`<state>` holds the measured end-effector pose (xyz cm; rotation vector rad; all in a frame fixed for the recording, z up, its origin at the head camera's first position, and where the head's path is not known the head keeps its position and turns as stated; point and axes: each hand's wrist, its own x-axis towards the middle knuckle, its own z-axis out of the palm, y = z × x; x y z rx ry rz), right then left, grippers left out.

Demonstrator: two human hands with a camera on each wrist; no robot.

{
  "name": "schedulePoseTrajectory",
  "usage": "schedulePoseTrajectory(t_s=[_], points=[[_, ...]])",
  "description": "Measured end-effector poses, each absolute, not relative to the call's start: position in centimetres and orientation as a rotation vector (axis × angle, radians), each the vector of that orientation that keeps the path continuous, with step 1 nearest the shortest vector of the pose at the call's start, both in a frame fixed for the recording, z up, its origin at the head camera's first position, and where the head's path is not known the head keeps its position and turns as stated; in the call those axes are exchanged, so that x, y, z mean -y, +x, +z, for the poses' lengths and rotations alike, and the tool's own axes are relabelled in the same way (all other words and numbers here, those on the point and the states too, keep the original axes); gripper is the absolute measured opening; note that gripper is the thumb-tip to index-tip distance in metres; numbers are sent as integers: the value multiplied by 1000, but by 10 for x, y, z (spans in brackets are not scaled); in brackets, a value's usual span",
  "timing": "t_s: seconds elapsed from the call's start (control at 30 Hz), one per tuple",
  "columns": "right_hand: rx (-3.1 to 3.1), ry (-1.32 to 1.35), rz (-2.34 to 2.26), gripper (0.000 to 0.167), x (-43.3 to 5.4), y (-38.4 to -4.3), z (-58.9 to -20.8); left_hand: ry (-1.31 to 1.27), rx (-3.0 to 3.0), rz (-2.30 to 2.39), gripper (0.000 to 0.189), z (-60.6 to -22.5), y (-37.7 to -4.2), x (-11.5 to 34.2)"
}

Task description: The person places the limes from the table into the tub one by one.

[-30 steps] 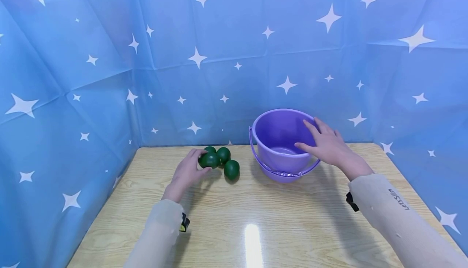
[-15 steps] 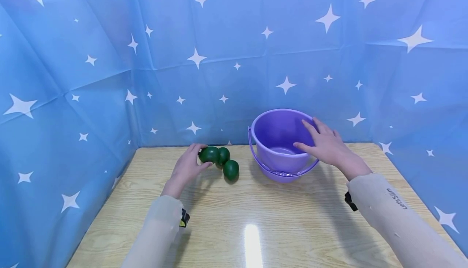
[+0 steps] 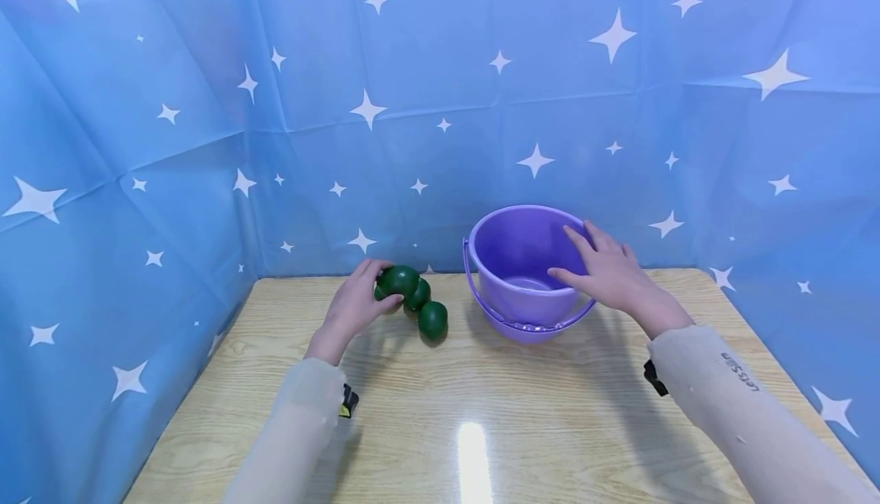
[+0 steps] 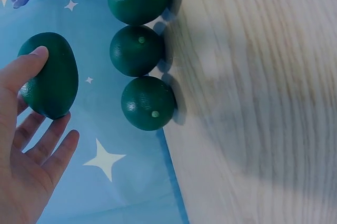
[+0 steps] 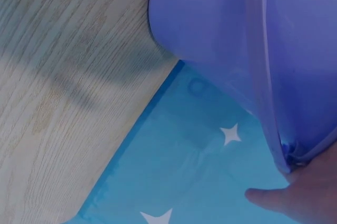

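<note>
In the head view my left hand (image 3: 354, 305) grips a dark green avocado (image 3: 399, 281), raised a little above the others. The left wrist view shows the thumb across the held avocado (image 4: 52, 77) and fingers behind it. Three more avocados stand in a row on the table, the nearest (image 3: 433, 321) being closest to the bucket. Another (image 3: 418, 295) and a third, mostly hidden one are beside my left hand. My right hand (image 3: 612, 275) rests at the right rim of a purple bucket (image 3: 529, 305), fingers spread and straight. In the right wrist view the bucket hides most of those fingers.
The bucket's handle (image 3: 474, 282) hangs down along its front and left side. Everything stands on a light wooden table (image 3: 412, 412), near its back edge. A blue curtain with white stars (image 3: 440, 69) hangs behind and at both sides.
My left hand has lifted its avocado up and slightly to the right, off the group. The right hand stays at the bucket rim, and the other avocados keep their places.
</note>
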<state>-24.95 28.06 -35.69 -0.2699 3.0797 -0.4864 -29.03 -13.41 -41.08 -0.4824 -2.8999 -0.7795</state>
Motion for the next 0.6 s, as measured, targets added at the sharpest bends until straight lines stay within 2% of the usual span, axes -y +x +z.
schedulePoseTrajectory(t_s=[0.6], points=[[-3075,-263,-479,96,-281,-250,-357,-556,2850,-766,62,-389,-296,118]])
